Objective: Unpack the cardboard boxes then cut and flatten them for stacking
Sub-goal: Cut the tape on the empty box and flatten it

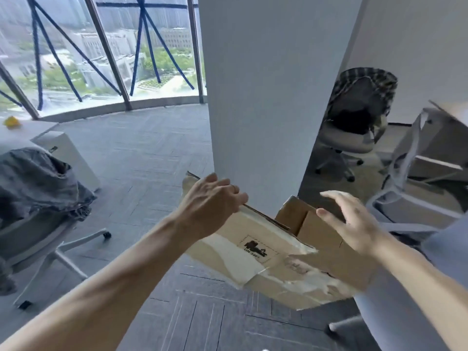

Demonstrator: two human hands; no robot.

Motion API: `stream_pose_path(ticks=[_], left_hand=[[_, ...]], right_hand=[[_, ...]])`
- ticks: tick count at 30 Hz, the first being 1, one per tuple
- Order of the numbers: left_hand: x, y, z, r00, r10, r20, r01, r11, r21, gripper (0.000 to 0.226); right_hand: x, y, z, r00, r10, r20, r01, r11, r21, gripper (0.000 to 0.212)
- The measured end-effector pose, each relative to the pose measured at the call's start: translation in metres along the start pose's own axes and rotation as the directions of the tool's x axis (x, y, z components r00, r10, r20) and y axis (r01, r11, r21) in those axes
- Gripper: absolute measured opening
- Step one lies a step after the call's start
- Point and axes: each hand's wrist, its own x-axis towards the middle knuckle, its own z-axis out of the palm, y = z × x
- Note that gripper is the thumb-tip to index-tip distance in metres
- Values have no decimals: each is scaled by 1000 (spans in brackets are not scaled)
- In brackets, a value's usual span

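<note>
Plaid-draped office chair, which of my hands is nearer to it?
Right. The right hand is below-left of the plaid-draped office chair; the left hand is farther left, at the cardboard box.

Both bare forearms reach forward from the lower corners. The left hand is turned knuckles-up, its fingers curled over the top edge of the cardboard box, with a ring on one finger. The right hand is held with fingers straight and slightly spread, palm facing left.
</note>
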Motion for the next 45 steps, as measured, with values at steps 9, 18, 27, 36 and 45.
stream_pose_path(ticks=[9, 18, 27, 36, 45], left_hand=[[82, -119, 63, 996, -43, 83, 42, 999, 21, 11], [114, -208, 226, 969, -152, 192, 175, 978, -110, 21], [58, -207, 463, 842, -65, 535, 229, 942, -245, 24], [49, -191, 648, 723, -40, 690, 298, 919, -259, 7], [65, -169, 991, 608, -146, 780, 447, 875, -185, 26]], right_hand=[[171, 54, 33, 964, 115, 238, -68, 978, -198, 52], [270, 58, 116, 985, -25, 171, 75, 952, -295, 27], [267, 155, 319, 905, 174, 389, 31, 884, -466, 33], [297, 279, 467, 808, 207, 552, -6, 939, -343, 19], [369, 475, 732, 813, 312, 491, -162, 932, -324, 7]])
